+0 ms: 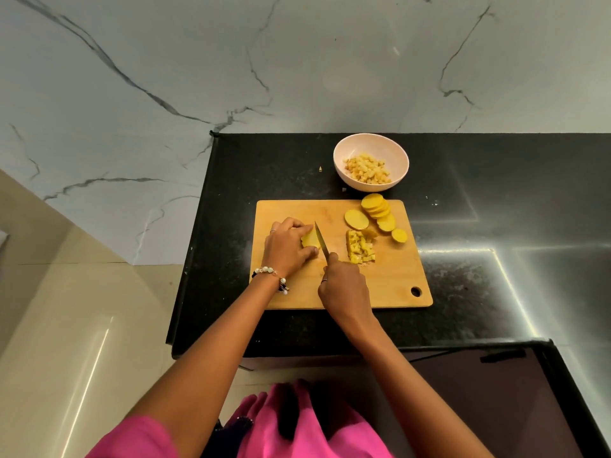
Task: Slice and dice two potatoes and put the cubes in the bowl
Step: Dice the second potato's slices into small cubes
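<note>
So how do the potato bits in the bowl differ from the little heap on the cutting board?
The cubes in the bowl look paler and form the larger heap, held inside the pink bowl on the black counter. The cubes on the board look deeper yellow and form a smaller heap, loose on the wooden cutting board beside uncut round slices. Both are diced potato.

Both bare forearms reach forward; the left hand point(287, 247) curls its fingers downward, the right hand point(342, 285) keeps a closed grip.
</note>
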### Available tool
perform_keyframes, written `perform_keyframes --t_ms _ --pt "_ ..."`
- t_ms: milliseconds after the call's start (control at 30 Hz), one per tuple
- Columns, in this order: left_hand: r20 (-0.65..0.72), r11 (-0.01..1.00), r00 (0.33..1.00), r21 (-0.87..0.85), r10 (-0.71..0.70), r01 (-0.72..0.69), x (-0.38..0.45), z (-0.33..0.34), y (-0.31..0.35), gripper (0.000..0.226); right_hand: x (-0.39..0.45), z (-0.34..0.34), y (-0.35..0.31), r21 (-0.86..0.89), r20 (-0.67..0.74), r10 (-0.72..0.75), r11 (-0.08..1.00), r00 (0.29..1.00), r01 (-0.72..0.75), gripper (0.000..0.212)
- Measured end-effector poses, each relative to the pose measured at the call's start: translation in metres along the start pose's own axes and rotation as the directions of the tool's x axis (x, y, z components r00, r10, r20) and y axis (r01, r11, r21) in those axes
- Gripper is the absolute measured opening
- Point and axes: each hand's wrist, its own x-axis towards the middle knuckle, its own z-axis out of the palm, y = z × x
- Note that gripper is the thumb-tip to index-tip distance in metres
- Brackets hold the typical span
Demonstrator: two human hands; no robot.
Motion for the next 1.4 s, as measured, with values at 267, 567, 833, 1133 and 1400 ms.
perform_keyframes --t_ms 267,567,833,1133,1400 --pt "0.041 0.999 0.999 -0.040 0.003 -0.002 0.002 0.001 -0.005 0.057 -0.004 0.005 -0.014 -0.078 -0.007 0.019 0.997 1.000 -0.020 0.047" --pt "0.012 0.993 1.000 -0.112 -0.029 0.030 0.002 0.002 -0.003 0.054 -0.014 0.018 -0.016 -0.193 0.026 -0.030 0.981 0.999 0.035 0.051" --pt "0.030 0.985 0.999 -0.171 -0.022 0.027 0.000 -0.001 -0.006 0.056 -0.019 0.006 -0.008 -0.140 0.084 0.029 0.990 0.996 -0.017 0.057" --pt "0.055 0.961 0.998 -0.276 -0.016 0.030 -0.002 -0.005 -0.011 0.054 -0.002 0.006 -0.015 -0.131 0.037 -0.008 0.991 0.999 0.013 0.055" --pt "0.015 0.936 0.998 -0.348 -0.055 0.056 -0.001 -0.001 -0.010 0.055 -0.006 0.017 -0.020 -0.136 0.018 -0.038 0.990 0.999 0.040 0.051"
